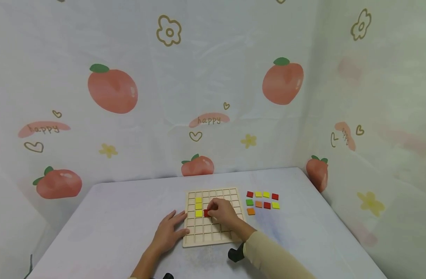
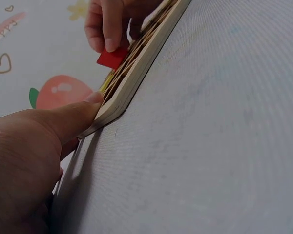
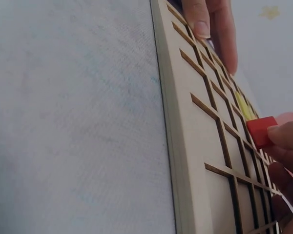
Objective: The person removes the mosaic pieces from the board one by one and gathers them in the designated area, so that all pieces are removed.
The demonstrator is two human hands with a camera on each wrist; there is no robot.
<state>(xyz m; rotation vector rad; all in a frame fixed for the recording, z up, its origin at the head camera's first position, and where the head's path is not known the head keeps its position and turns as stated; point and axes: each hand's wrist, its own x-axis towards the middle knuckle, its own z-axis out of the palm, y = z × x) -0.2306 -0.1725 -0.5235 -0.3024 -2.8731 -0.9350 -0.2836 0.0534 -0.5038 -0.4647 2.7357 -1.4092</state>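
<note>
A wooden grid board lies on the table, with a short column of yellow tiles set in its squares near the left side. My right hand pinches a red square tile between thumb and fingers, just right of the lowest yellow tile. In the right wrist view the red tile is tilted, close over the grid. My left hand rests at the board's left edge with fingers spread, its thumb touching the rim near a corner in the left wrist view.
To the right of the board lie loose tiles in rough rows: red, yellow, green and orange. The white-covered table meets a fruit-patterned backdrop behind and at the right.
</note>
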